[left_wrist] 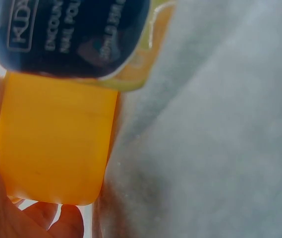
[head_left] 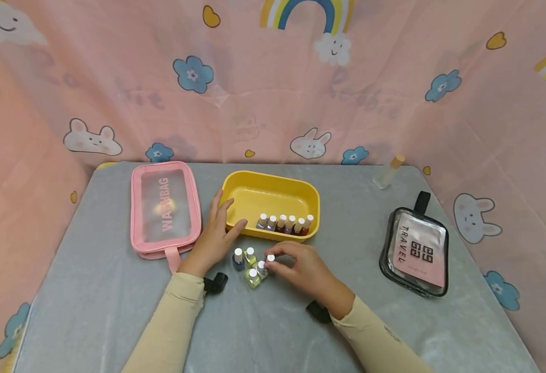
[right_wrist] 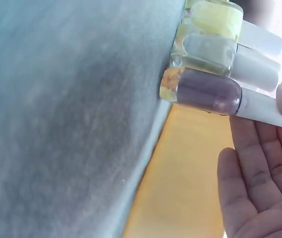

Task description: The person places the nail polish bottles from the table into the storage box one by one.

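Observation:
My right hand pinches the white cap of a purplish nail polish bottle between thumb and fingers. That bottle stands at the right of a small cluster on the table, beside a clear bottle and a yellow-green bottle. A dark blue nail polish bottle and another yellow-green one are at the cluster's left and back. Spread fingers of my left hand rest against the left end of a yellow box. Inside the box, several white-capped nail polish bottles line the front right side.
Left of the box lies a pink wash bag with a clear front. A black-edged travel bag is at the right, and a glass bottle with a wooden-coloured cap stands at the back right. Grey cloth covers the table.

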The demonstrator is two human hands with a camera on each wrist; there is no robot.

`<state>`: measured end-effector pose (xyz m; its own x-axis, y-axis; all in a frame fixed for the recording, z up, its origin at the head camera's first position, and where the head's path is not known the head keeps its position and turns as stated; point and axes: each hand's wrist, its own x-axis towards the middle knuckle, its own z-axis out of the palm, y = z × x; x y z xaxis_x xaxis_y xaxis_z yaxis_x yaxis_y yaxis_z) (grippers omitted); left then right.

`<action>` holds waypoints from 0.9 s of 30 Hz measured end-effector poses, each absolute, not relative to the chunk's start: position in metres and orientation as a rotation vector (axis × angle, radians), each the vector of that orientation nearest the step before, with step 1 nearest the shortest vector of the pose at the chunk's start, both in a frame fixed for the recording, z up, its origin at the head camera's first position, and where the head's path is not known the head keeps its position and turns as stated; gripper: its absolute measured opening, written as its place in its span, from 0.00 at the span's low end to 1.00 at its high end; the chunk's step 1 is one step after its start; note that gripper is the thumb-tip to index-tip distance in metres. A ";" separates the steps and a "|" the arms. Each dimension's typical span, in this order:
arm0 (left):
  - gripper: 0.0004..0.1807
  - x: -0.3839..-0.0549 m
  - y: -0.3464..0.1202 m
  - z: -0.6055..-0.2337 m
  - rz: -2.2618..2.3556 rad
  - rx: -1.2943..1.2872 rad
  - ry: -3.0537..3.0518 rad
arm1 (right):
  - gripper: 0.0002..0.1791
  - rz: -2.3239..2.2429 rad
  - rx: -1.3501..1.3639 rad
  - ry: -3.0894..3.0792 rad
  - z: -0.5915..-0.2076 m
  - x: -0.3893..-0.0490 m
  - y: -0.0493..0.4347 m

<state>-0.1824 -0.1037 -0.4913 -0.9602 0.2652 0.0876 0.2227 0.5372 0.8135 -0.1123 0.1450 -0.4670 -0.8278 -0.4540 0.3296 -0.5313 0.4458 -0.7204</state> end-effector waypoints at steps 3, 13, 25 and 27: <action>0.43 -0.182 -0.104 -0.491 1.425 0.437 2.713 | 0.10 1.401 0.865 -2.596 -0.468 -0.113 0.144; 0.42 -0.182 -0.103 -0.490 1.410 0.408 2.705 | 0.08 1.505 0.762 -2.641 -0.460 -0.120 0.151; 0.43 -0.183 -0.105 -0.489 1.410 0.421 2.695 | 0.09 1.235 0.472 -2.514 -0.385 -0.156 0.183; 0.43 -0.183 -0.105 -0.489 1.405 0.430 2.696 | 0.09 1.232 0.370 -2.530 -0.388 -0.165 0.190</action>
<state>-0.1830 -0.1047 -0.4893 -0.9584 0.2779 0.0658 0.2131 0.5424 0.8126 -0.1654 0.1902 -0.3877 -0.9211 -0.0972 0.3769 -0.3566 0.5987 -0.7172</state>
